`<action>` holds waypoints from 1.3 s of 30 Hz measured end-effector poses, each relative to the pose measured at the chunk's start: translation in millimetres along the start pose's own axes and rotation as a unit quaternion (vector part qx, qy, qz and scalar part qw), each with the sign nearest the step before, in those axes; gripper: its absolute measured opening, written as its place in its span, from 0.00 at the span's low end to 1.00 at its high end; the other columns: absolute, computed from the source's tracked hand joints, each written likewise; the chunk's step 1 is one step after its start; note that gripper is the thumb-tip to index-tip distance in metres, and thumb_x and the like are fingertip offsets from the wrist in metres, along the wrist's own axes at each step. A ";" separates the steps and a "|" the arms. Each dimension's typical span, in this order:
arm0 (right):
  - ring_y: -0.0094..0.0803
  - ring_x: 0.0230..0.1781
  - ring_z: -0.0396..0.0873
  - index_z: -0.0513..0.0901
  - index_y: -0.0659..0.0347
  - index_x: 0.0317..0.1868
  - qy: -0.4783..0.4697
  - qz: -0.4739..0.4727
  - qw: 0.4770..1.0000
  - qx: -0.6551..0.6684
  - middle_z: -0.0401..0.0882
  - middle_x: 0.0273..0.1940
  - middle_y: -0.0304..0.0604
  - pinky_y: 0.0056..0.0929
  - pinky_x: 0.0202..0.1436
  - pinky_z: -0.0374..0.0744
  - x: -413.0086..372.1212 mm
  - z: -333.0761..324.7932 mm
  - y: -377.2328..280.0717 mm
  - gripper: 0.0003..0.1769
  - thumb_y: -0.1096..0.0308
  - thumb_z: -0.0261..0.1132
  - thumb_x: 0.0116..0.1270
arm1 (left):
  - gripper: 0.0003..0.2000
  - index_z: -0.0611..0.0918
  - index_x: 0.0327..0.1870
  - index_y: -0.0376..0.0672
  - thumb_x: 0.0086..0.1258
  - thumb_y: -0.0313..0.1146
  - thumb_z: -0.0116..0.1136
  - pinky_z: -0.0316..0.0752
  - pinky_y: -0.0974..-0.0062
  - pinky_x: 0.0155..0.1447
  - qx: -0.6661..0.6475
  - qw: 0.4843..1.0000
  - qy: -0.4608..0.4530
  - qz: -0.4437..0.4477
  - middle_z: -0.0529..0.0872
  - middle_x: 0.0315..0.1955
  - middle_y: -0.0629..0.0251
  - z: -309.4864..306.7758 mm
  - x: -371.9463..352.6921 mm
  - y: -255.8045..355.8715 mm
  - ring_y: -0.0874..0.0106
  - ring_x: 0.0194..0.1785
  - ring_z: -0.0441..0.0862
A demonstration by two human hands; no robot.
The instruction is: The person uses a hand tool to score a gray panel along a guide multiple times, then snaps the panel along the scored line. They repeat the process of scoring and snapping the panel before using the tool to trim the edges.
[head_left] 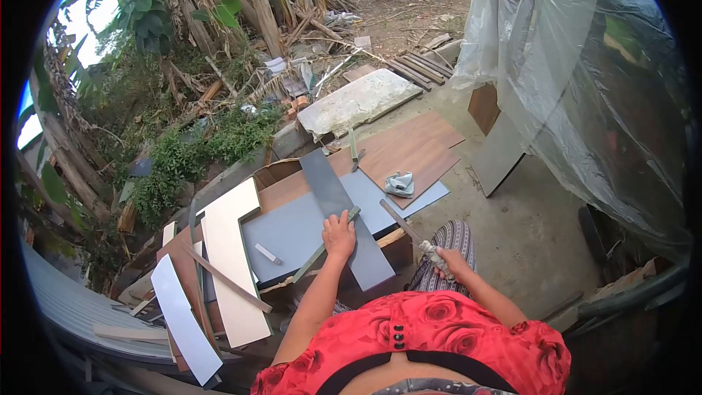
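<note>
The left arm reaches forward from the lower edge of the view, forearm angled up and slightly right, with the left hand (339,234) set palm down at the middle of the work. Its fingers point away from the body and are partly extended over a long, dark grey, rectangular flat board (326,181) and a narrow green strip (310,263) that crosses the board obliquely; whether the fingers close around the strip or only press on it cannot be determined. The board lies diagonally over a wide blue-grey flat sheet (276,223), its near end projecting past the sheet's edge toward the body. The right arm bends inward from the right, and the right hand (455,265) is closed around the pale, cloth-wrapped handle of a long, straight metal blade (406,224). The blade points forward and left, its tip to the right of the board and apart from it. The right hand is positioned beside a patterned trouser leg (455,238). A crumpled grey cloth-like bundle (400,184) rests on a brown wood-grain panel (398,148) beyond the blade tip. A small whitish block (268,254) lies on the sheet, left of the left hand.
</note>
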State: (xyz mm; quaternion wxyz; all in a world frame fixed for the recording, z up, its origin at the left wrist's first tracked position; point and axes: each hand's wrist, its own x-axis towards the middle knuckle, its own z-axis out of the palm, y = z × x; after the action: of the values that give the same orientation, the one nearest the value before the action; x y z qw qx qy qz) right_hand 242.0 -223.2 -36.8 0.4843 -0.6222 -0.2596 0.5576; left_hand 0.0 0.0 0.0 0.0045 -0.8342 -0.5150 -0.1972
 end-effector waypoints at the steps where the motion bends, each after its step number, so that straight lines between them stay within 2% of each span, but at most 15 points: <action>1: 0.27 0.11 0.73 0.80 0.67 0.32 0.001 0.001 1.000 0.000 0.78 0.18 0.45 0.25 0.15 0.71 -1.4 -0.8 -0.2 0.25 0.51 0.50 0.72 | 0.20 0.74 0.58 0.50 0.64 0.39 0.57 0.72 0.61 0.49 -0.006 1.000 0.005 0.002 0.72 0.42 0.61 0.0 -2.0 1.6 0.60 0.48 0.70; 11: 0.27 0.11 0.73 0.80 0.67 0.33 -0.009 0.045 0.998 0.031 0.79 0.19 0.45 0.24 0.15 0.70 11.5 4.9 -1.9 0.25 0.52 0.50 0.72 | 0.20 0.75 0.57 0.50 0.63 0.38 0.58 0.72 0.61 0.47 -0.008 1.000 0.010 0.010 0.73 0.42 0.61 -0.3 1.3 -1.7 0.59 0.47 0.71; 25: 0.26 0.10 0.73 0.80 0.67 0.32 -0.023 0.041 0.997 0.059 0.79 0.19 0.44 0.22 0.13 0.70 9.4 5.2 -8.5 0.26 0.50 0.50 0.72 | 0.19 0.75 0.57 0.51 0.64 0.39 0.57 0.71 0.62 0.47 -0.002 1.000 0.010 0.004 0.72 0.40 0.63 -0.4 1.2 -0.4 0.61 0.45 0.71; 28: 0.27 0.10 0.72 0.79 0.68 0.29 -0.011 0.036 0.997 0.060 0.77 0.17 0.44 0.25 0.13 0.69 7.3 6.6 -10.8 0.25 0.53 0.50 0.72 | 0.19 0.76 0.57 0.51 0.63 0.39 0.58 0.72 0.63 0.46 -0.002 1.000 0.012 0.010 0.72 0.40 0.63 0.9 2.1 -1.0 0.61 0.45 0.71; 39: 0.29 0.10 0.73 0.79 0.70 0.33 -0.028 0.036 0.997 0.062 0.78 0.17 0.47 0.25 0.13 0.70 15.4 4.9 -5.2 0.23 0.56 0.51 0.72 | 0.20 0.76 0.56 0.51 0.62 0.39 0.59 0.72 0.62 0.44 -0.003 0.999 0.026 0.021 0.72 0.39 0.62 1.2 2.0 -1.0 0.61 0.44 0.71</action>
State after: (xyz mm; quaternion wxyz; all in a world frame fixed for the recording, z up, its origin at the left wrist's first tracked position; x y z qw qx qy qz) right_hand 242.2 -206.4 -38.5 0.4942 -0.5842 -0.2153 0.6067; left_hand 0.3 2.5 -0.6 0.0195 -0.8393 -0.4967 -0.2202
